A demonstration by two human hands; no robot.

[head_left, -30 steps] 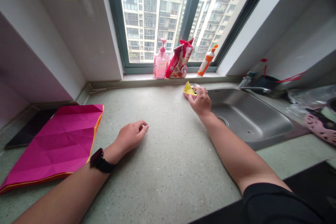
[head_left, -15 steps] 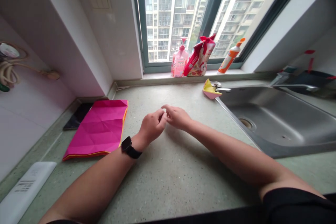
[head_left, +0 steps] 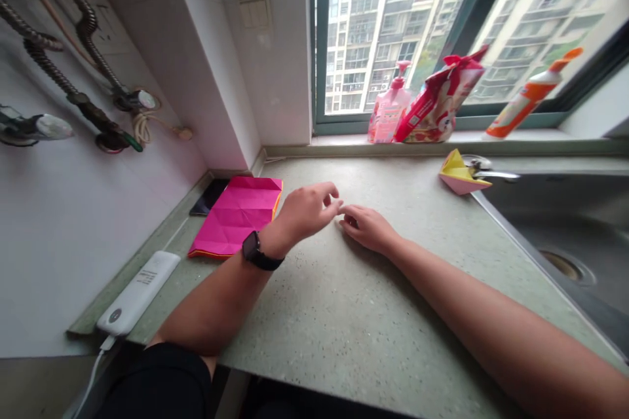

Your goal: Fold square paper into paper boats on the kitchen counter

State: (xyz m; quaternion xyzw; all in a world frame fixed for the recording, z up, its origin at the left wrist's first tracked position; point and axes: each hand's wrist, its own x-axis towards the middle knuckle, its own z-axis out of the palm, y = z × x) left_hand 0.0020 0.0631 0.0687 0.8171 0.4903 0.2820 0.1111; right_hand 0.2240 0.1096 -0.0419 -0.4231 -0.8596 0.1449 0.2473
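My left hand (head_left: 310, 207), with a black watch on the wrist, hovers over the counter with thumb and fingers apart and holds nothing that shows. Its fingertips come close to those of my right hand (head_left: 367, 228), which rests low on the counter, its index finger stretched out and the others loosely bent. No object shows in it. Beside my left wrist lies a stack of creased pink paper sheets (head_left: 240, 213) with orange and yellow edges. A folded yellow and pink paper piece (head_left: 462, 173) sits at the sink's corner.
A dark flat device (head_left: 209, 198) lies partly under the paper, and a white power bank (head_left: 140, 293) with a cable is at the left. A pink pump bottle (head_left: 388, 111), a red bag (head_left: 439, 105) and an orange bottle (head_left: 523, 101) stand on the sill. The sink (head_left: 565, 209) is at the right.
The view has turned left, bringing wall pipes and the power bank's cable into sight. My hands, earlier touching at the fingertips, have loosened and opened somewhat.
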